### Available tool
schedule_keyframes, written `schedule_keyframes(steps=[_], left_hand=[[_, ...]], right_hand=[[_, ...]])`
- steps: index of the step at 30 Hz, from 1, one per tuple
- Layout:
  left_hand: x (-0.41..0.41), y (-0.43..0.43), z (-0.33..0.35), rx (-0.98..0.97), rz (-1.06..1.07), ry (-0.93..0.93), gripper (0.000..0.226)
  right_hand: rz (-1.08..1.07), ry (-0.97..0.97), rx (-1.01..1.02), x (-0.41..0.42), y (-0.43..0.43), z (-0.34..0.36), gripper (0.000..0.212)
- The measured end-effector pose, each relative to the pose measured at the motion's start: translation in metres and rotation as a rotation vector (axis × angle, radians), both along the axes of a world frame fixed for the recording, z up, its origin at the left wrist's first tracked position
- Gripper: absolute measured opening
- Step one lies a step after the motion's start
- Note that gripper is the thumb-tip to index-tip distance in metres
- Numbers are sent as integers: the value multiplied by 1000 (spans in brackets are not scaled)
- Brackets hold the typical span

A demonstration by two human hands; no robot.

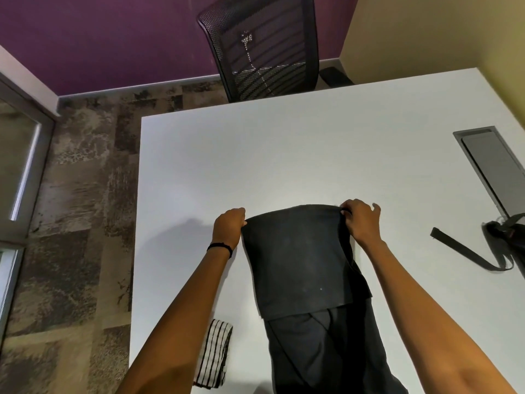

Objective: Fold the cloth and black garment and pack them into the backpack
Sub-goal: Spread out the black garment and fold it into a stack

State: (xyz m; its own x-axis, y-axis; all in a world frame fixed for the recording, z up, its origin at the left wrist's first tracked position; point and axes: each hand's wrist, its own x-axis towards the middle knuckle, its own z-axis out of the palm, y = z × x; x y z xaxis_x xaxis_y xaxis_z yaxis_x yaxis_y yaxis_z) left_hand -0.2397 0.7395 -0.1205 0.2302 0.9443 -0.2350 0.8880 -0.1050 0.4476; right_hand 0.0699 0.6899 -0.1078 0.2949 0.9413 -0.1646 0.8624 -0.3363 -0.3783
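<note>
The black garment (301, 265) lies lengthwise on the white table (284, 155), its far part doubled back over itself. My left hand (228, 227) pinches the fold's far left corner. My right hand (359, 220) pinches the far right corner. A folded white cloth with black stripes (213, 355) lies near the front edge, just left of the garment and under my left forearm. The black backpack (504, 233) shows only partly at the right edge, one strap (466, 251) trailing across the table.
A black mesh office chair (261, 46) stands behind the table's far edge. A grey cable hatch (494, 166) is set into the table at the right. Patterned carpet (79, 209) lies to the left, with a glass door frame at the far left.
</note>
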Motion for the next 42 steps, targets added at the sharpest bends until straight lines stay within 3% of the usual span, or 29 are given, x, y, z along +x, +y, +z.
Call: schedule_keyframes(steps=[5,8,11,14,18,22,42], left_hand=[[4,0,-2,-4,45,41,25],[16,-4,3,98,13,77,13],[41,-25,-1,200,-193,-50,41],[62,-60,-19,238,-475,-29,61],[70,-85,-39,154,-483,51,83],[70,-82,-43,137,-504,134,103],[72,-63,-57,58,-536,101,107]], right_hand=[[-26,-25,27,-6,-4,-3,25],[34,22,164,-16,-8,-2,32],[182,161,193,-37,-19,1,41],[355,151,132,-62,-37,-15,54],[368,71,13,-78,-60,-40,65],[348,46,-6,-80,-65,-48,62],[332,26,-13,-76,-51,-62,61]])
